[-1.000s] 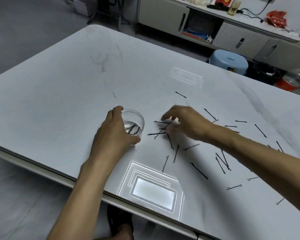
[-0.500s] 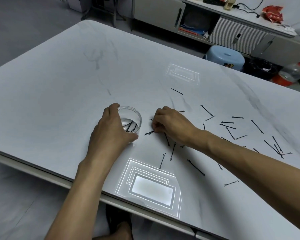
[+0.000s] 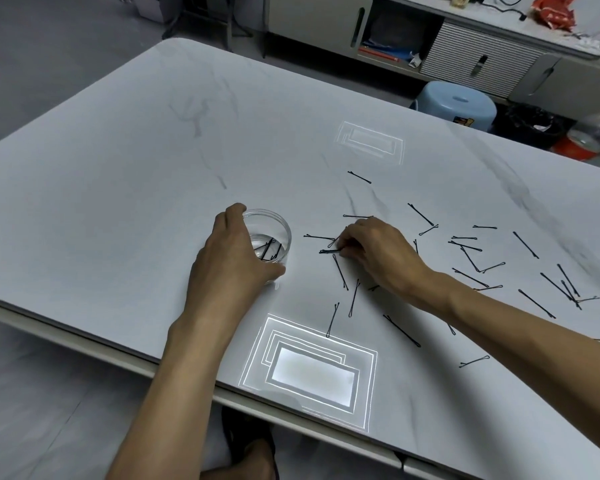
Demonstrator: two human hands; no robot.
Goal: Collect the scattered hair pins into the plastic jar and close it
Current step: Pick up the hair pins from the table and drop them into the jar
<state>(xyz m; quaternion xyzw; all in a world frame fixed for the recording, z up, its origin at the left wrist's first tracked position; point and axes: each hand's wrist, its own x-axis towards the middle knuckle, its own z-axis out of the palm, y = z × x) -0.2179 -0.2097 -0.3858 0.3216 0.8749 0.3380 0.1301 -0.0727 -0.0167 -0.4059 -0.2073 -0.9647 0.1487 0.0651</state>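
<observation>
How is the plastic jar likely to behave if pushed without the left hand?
The plastic jar holds few hair pins, so it is probably light and may slide on the smooth table. Short and wide, it seems unlikely to tip.

Left hand: your left hand (image 3: pixel 229 261) curls round the clear plastic jar (image 3: pixel 278 230), which stands open-topped on the white table (image 3: pixel 118 188).
Jar contents: a few black pins lie inside.
Right hand: your right hand (image 3: pixel 378 251) pinches a small bundle of hair pins (image 3: pixel 329 251) just right of the jar.
Loose pins: scattered hair pins (image 3: pixel 525 244) spread right across the tabletop.
</observation>
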